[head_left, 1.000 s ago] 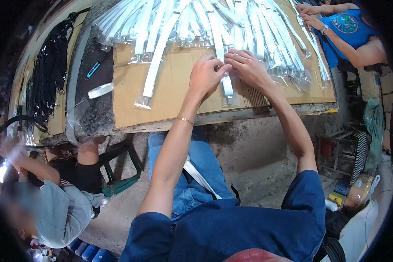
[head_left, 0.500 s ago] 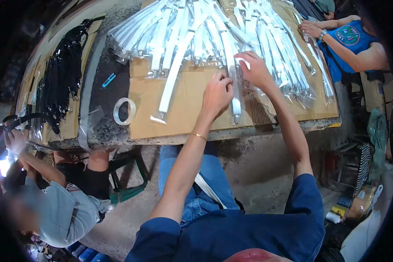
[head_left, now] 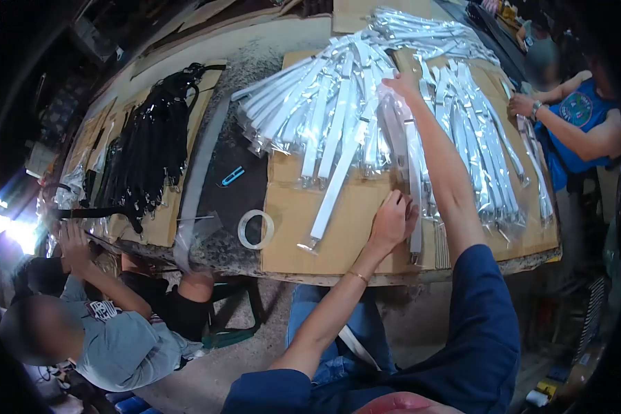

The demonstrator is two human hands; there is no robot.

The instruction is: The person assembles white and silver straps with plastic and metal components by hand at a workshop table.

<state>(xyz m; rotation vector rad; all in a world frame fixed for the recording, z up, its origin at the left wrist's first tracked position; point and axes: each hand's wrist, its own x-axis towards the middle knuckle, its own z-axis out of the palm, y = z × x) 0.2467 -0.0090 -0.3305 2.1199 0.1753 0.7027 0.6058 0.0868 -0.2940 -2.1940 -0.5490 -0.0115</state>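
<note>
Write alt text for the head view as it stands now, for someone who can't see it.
Two bare hands work over bagged white straps fanned on cardboard: the right hand reaches in among them, the left hand is by one's lower end. To the left lie tape, a blue tool and black straps; co-workers sit at both sides.

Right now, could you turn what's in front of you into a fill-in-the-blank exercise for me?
The plastic-wrapped straps fanned out in front of the wearer are ____ in color.
The small cutting tool beside the ring-shaped roll has a bright ____ color.
The pile of black straps lies on a sheet of ____.
Of the wearer's left hand and right hand, the ____ one reaches farther across the table.

Missing words: white; blue; cardboard; right.
</note>
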